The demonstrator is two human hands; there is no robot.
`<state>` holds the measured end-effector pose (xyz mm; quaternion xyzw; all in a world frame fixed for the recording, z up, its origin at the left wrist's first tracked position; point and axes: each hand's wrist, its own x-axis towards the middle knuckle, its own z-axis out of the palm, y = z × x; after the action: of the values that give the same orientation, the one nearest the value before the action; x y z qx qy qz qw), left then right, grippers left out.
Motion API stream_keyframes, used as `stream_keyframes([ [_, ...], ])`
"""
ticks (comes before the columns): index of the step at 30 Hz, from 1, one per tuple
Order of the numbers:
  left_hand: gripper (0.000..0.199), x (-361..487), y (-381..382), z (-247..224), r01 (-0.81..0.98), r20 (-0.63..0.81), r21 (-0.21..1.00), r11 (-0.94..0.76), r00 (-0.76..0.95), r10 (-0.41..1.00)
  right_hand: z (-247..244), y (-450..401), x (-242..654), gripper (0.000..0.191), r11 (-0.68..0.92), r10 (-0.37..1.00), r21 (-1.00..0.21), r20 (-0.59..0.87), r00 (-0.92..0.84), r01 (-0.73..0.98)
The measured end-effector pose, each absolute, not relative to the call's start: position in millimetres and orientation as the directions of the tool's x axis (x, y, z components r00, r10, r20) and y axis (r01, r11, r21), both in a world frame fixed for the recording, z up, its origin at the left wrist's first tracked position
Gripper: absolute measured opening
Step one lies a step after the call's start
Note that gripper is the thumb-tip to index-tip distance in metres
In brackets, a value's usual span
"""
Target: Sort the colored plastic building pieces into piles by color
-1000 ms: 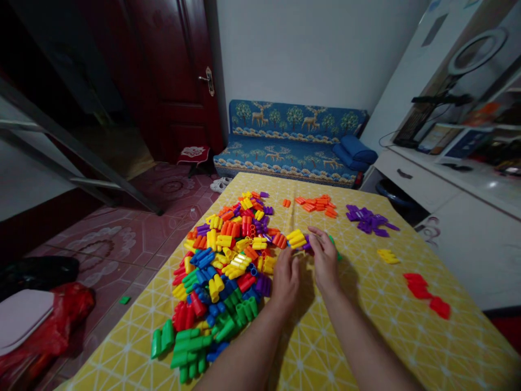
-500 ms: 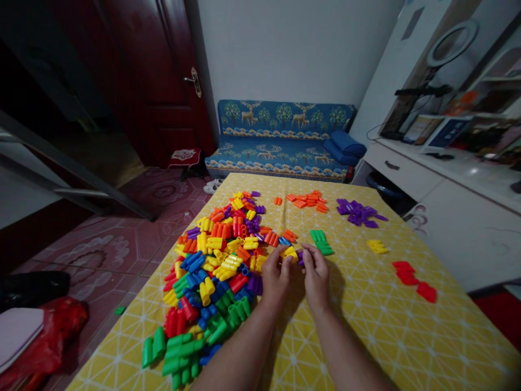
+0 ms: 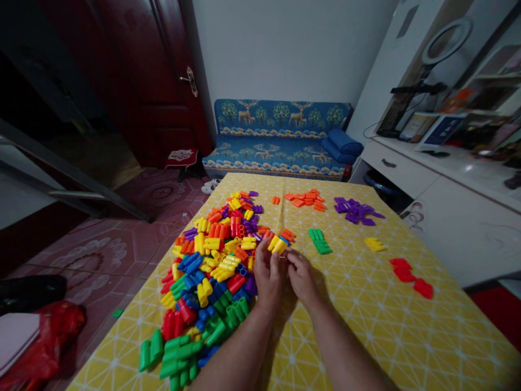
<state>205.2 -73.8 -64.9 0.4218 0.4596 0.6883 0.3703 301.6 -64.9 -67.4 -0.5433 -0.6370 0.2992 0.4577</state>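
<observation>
My left hand [image 3: 267, 274] is closed on a yellow plastic tube block [image 3: 277, 244], thumb in front, held just above the table. A bit of blue block [image 3: 285, 239] shows at its upper right edge; whether the two are joined I cannot tell. My right hand [image 3: 302, 276] is close beside it, fingers curled together at the block's right side. What those fingers hold, if anything, is hidden. Left of my hands spreads a large mixed pile of coloured tube blocks [image 3: 220, 258]. Orange blocks [image 3: 288, 234] lie just beyond the held piece.
Sorted by colour on the yellow cloth [image 3: 350, 326] are orange blocks [image 3: 305, 199], purple blocks [image 3: 356, 210], a green block [image 3: 319, 241], a yellow block [image 3: 374, 244] and red blocks [image 3: 402, 270]. A blue sofa [image 3: 277, 144] stands beyond the table, a white cabinet [image 3: 459, 217] to the right.
Both hands have shifted slightly left. The yellow block is tilted up more in my left hand. The purple block earlier at my right fingertips no longer shows.
</observation>
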Motion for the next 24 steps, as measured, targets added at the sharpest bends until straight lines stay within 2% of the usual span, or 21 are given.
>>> stream_keyframes([
  [3,0.035,206,-74,-64,-0.183,0.206,0.943,-0.279,-0.337,0.919,-66,-68,305,0.036,0.230,0.949,-0.924,0.283,0.140,0.305],
  [6,0.030,207,-74,-63,-0.229,0.174,0.942,-0.244,-0.288,0.942,-60,-73,311,0.040,0.315,0.914,-0.925,0.356,0.197,0.210],
  [9,0.025,207,-74,-64,-0.192,0.194,0.946,-0.260,-0.305,0.932,-53,-76,317,0.048,0.443,0.860,-0.822,0.503,0.090,0.359],
  [13,0.018,205,-73,-64,-0.081,0.234,0.959,-0.272,-0.320,0.918,-49,-73,322,0.034,0.552,0.766,-0.629,0.642,-0.034,0.548],
  [20,0.015,206,-77,-58,-0.019,0.272,0.958,-0.285,-0.236,0.933,-55,-69,332,0.022,0.562,0.746,-0.532,0.656,-0.111,0.634],
  [22,0.018,207,-78,-59,-0.026,0.279,0.957,-0.289,-0.199,0.939,-56,-66,347,0.023,0.526,0.734,-0.500,0.675,-0.070,0.688],
  [24,0.021,207,-77,-62,-0.020,0.292,0.954,-0.300,-0.166,0.942,-56,-61,375,0.026,0.434,0.704,-0.484,0.709,0.049,0.760],
])
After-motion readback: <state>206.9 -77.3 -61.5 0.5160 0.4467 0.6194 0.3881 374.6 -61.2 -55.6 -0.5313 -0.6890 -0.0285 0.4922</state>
